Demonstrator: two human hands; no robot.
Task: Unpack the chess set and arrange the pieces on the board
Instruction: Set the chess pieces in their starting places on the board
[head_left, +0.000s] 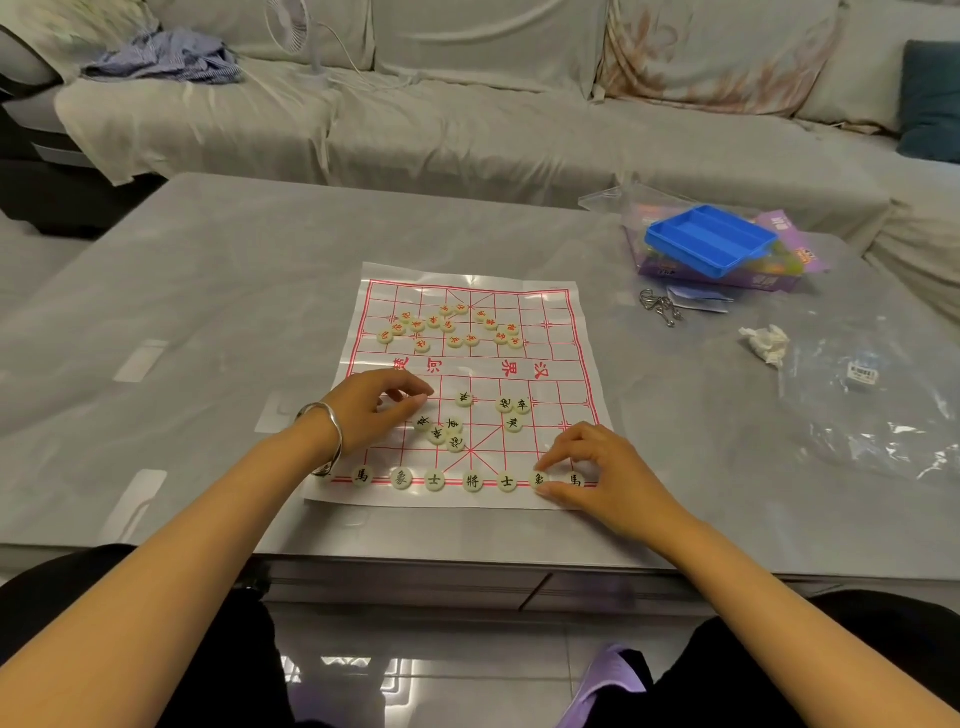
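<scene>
Chess pieces with black writing (437, 433) lie loose in a little heap on the near half of the paper board (550, 301), and that heap is the thing to look at. It sits just to the right of your left hand (371, 410) and a bit closer to you than its fingertips. Your left hand is bent over the board with thumb and fingers close together, maybe pinching one small piece, but I cannot tell for sure. Your right hand (592, 465) is farther from the heap, down at the near edge of the board. Its fingertips rest on the elephant piece (539, 479) in the bottom row, holding it between finger and thumb. That bottom row (471, 481) already has seven pieces side by side, so I think the back line is nearly done. A smaller bunch of black pieces (513, 411) lies just above your right hand, so that hand is nearer to those. Red pieces (448, 326) are piled on the far half, well apart from both hands. An empty blue tray (709, 239) sits far off to the right on the table (208, 291).
</scene>
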